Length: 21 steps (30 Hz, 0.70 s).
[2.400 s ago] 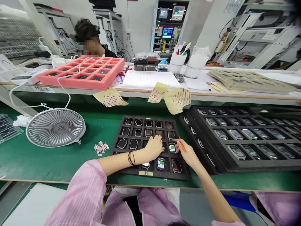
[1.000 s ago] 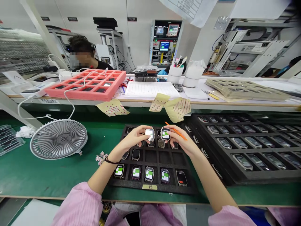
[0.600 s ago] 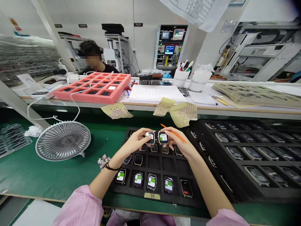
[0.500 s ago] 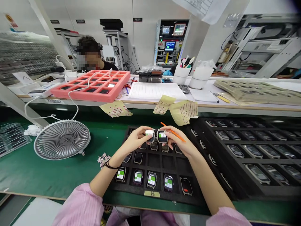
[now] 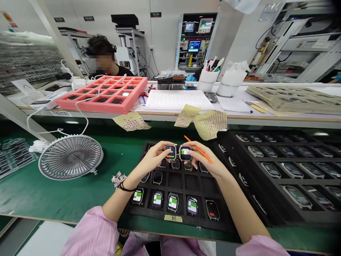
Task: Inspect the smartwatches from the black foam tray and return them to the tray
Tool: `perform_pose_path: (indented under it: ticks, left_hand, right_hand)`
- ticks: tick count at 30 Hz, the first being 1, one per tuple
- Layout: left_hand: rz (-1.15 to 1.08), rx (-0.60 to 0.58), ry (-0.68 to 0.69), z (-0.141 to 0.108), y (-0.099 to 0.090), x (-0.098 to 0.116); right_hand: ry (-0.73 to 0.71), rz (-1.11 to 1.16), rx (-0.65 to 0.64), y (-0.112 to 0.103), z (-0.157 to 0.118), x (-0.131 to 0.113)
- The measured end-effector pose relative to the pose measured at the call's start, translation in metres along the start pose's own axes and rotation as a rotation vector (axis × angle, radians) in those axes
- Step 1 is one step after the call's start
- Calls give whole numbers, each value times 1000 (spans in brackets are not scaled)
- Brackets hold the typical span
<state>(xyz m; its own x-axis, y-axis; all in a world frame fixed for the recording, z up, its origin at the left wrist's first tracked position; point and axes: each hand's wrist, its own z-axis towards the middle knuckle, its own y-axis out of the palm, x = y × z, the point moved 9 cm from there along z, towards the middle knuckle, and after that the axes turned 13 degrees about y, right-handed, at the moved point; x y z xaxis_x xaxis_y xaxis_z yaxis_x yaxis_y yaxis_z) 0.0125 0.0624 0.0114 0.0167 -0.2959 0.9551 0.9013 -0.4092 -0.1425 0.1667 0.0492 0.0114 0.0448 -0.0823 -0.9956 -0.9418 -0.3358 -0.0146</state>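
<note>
My left hand (image 5: 159,153) is closed on a smartwatch (image 5: 170,152), thumb on its screen, which is dark with an orange and green strip low down. Close beside it, my right hand (image 5: 198,153) grips a second smartwatch (image 5: 185,153) showing a white and green screen, its thumb at the screen's edge. An orange stick-like tool (image 5: 198,148) is tucked along the right hand. Both watches are held above a black foam tray (image 5: 178,184) with watches in its pockets. In the tray's front row, several lit watches (image 5: 173,202) show green and white, and one watch (image 5: 212,209) shows red.
Stacked black trays of watches (image 5: 271,167) stand on the right. A grey fan (image 5: 71,157) and small paper pieces (image 5: 118,179) are on the left. The shelf above holds a pink foam tray (image 5: 101,94), paper sheets (image 5: 176,100) and white cups (image 5: 207,80). Another person (image 5: 103,58) sits beyond.
The left-hand watch's screen has gone from white and green to dark with an orange and green strip. Both hands keep their hold, and the view has shifted slightly.
</note>
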Motion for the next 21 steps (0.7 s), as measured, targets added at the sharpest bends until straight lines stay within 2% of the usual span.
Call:
perform_pose_path:
  ticks: [12, 21]
  left_hand:
    - [-2, -10, -24, -4, 2, 8]
    - [-119, -53, -42, -3, 5, 2]
  right_hand:
    - [11, 14, 44, 0, -1, -1]
    - [87, 168, -11, 4, -3, -1]
